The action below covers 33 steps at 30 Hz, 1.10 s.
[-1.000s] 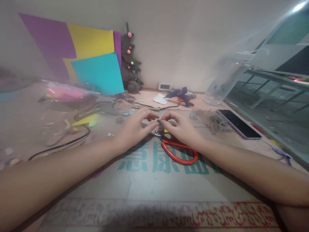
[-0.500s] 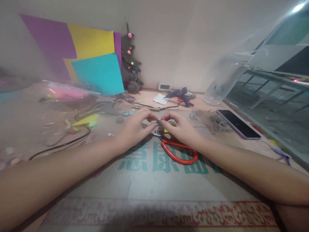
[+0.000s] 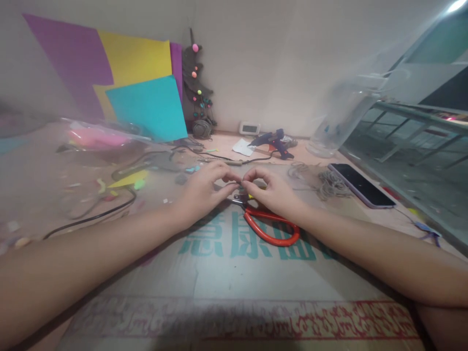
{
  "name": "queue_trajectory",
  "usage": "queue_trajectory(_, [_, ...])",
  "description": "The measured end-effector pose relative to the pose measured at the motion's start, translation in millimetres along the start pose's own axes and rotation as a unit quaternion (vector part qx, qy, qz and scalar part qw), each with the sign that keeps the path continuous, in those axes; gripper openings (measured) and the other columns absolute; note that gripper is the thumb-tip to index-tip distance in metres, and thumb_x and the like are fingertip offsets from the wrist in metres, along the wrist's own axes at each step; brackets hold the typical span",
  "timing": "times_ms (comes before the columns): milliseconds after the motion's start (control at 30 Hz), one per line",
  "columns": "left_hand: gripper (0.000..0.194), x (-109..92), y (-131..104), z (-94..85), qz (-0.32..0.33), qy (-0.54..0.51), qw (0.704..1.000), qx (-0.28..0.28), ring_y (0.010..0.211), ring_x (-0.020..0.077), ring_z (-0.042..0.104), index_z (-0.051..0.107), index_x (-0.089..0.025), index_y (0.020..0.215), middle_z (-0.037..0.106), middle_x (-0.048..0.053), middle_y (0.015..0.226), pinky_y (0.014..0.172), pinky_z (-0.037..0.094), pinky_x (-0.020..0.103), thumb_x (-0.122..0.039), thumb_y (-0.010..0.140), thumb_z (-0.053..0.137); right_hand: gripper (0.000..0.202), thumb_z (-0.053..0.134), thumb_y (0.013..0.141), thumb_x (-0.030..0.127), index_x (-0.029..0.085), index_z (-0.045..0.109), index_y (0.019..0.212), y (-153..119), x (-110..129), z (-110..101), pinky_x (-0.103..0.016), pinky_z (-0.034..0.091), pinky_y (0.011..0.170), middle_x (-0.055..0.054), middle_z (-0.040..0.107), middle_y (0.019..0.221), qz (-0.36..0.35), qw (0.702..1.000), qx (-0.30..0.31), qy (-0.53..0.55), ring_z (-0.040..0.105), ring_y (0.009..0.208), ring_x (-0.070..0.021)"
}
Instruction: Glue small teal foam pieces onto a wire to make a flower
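My left hand point(image 3: 209, 189) and my right hand point(image 3: 272, 189) meet fingertip to fingertip above a sheet of cardboard point(image 3: 234, 285). Both are pinched, thumb against forefinger, around a small dark piece that the fingers almost wholly cover; its kind cannot be made out. Beneath them lies a pair of scissors with red handles point(image 3: 272, 241), its blades pointing left under my left hand. Something small and yellow point(image 3: 252, 196) shows beside the scissors' pivot, partly behind my right hand.
Behind my hands lie a glue gun point(image 3: 270, 140) and a small white digital display point(image 3: 249, 128). Grey cord point(image 3: 332, 185) and a phone point(image 3: 360, 185) are to the right, near a clear plastic jug point(image 3: 334, 122). Coloured sheets point(image 3: 146, 107) lean at back left; a black cable point(image 3: 91, 218) crosses the scraps.
My fingertips have closed tighter together, and the dark piece that showed between them is now mostly covered. The whole view has shifted slightly; the scissors stay in place.
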<state>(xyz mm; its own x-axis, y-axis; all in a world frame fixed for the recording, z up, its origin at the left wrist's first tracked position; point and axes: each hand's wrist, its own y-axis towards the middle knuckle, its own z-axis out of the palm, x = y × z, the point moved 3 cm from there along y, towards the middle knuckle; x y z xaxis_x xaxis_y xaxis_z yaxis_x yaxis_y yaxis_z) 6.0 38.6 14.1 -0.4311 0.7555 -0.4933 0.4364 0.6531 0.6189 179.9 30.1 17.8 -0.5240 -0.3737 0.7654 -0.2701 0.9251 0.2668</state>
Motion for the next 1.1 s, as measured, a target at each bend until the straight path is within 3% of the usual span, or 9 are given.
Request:
queue_trajectory(433, [0.011,0,0,0.0,-0.007,0.016,0.999,0.029,0.092,0.0188,0.059,0.062,-0.019,0.086,0.063,0.003,0.090,0.084,0.045,0.032,-0.020,0.094,0.054,0.016,0.059,0.086,0.034,0.019,0.058,0.080,0,-1,1,-0.025,0.045,0.061,0.002,0.063,0.076,0.000,1.000,0.010,0.008,0.056,0.063,-0.0115])
queue_trajectory(600, [0.011,5,0,-3.1,-0.062,-0.013,0.998,-0.026,0.088,0.0177,0.057,0.054,-0.020,0.090,0.061,0.003,0.090,0.083,0.045,0.031,-0.024,0.097,0.047,0.015,0.059,0.085,0.032,0.019,0.056,0.078,2,0,0,-0.025,0.046,0.063,0.002,0.061,0.074,0.022,0.999,0.006,0.038,0.058,0.066,-0.0121])
queue_trajectory(767, [0.027,10,1,-7.6,-0.098,-0.057,0.990,-0.085,0.082,0.0162,0.054,0.050,-0.021,0.081,0.055,0.001,0.081,0.078,0.044,0.029,-0.030,0.102,0.037,0.016,0.059,0.086,0.034,0.019,0.055,0.081,4,-5,0,-0.026,0.049,0.068,0.001,0.060,0.077,0.027,0.997,-0.009,0.073,0.060,0.072,-0.0132])
queue_trajectory(900, [0.031,9,3,-6.8,-0.125,-0.047,0.990,-0.052,0.079,0.0173,0.055,0.052,-0.020,0.075,0.057,0.001,0.076,0.073,0.044,0.030,-0.032,0.100,0.037,0.020,0.059,0.088,0.038,0.019,0.054,0.083,3,-10,1,-0.028,0.051,0.068,0.000,0.062,0.077,0.031,0.994,0.002,0.106,0.063,0.073,-0.0144])
queue_trajectory(1100, [0.020,9,2,-3.0,-0.160,-0.058,0.985,-0.020,0.081,0.0186,0.061,0.060,-0.019,0.083,0.066,0.002,0.082,0.076,0.048,0.031,-0.034,0.093,0.052,0.023,0.058,0.089,0.041,0.020,0.052,0.083,2,-9,2,-0.027,0.052,0.066,0.001,0.063,0.075,0.036,0.990,0.008,0.138,0.066,0.071,-0.0143])
